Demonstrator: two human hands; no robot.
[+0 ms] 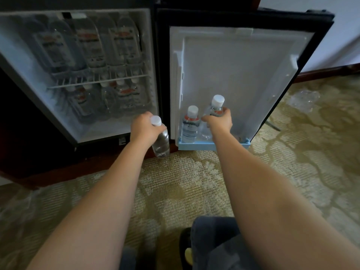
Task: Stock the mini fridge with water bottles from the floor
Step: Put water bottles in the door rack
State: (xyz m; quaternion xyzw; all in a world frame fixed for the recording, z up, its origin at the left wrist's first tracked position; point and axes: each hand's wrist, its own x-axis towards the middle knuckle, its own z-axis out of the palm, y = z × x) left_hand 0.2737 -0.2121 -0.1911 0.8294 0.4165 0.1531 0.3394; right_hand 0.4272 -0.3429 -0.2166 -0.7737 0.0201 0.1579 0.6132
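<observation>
My right hand [219, 121] is closed around the shoulder of a bottle [215, 110] that I'm setting into the blue door tray [196, 146], just beside a second bottle [191, 125] already standing there at the tray's left end. My left hand [144, 128] is wrapped around the neck of a third bottle [160, 140], which hangs tilted in front of the fridge [78, 75], low over the carpet [175, 182]. The risk I see is on the right: the bottle in my grip leans a little toward its neighbour, and if I let go before its base sits flat in the tray, it could knock the standing one sideways or topple out over the shallow front lip. My forearm hides the bottle's base, so I can't tell whether it has seated. On the left, I'm holding only by the neck with my attention elsewhere, so that bottle could slip or swing into the door edge. Both shelves inside look packed, so I judge the remaining room is in the door; forcing a bottle in there could push others over.
</observation>
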